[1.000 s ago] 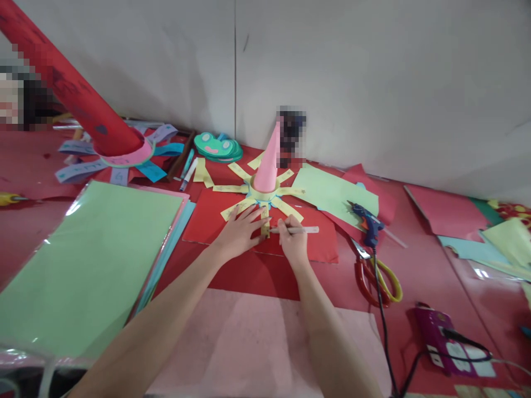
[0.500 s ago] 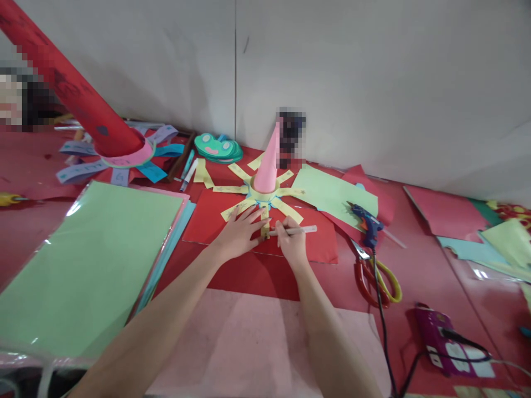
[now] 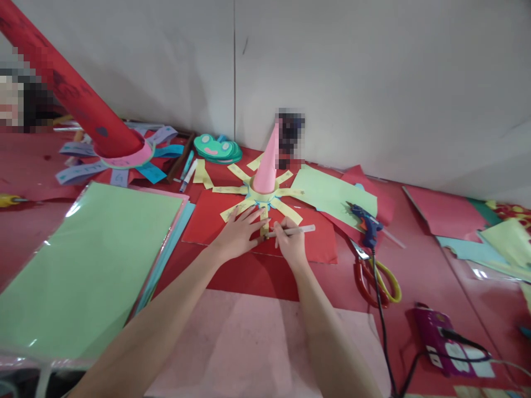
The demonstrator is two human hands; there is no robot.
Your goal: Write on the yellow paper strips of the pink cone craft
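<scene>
A pink paper cone (image 3: 266,166) stands in a yellow ring with yellow paper strips (image 3: 287,210) spread around it, over red paper (image 3: 315,237). My left hand (image 3: 237,235) lies with fingers spread on the strips in front of the cone, pressing beside the nearest one. My right hand (image 3: 290,239) grips a white pen (image 3: 306,229), its tip at the lower end of that nearest strip. Small drawn marks show on some strips.
Green sheets (image 3: 103,249) lie at the left, below a red tube (image 3: 83,105) with coloured strips. Green frog-face cutouts (image 3: 215,148) sit near the wall. At the right are a glue gun (image 3: 367,224), scissors (image 3: 388,282) and a purple box (image 3: 440,337) with a black cable.
The pen and my right hand have shifted very slightly left. My left hand stays in place on the strips.
</scene>
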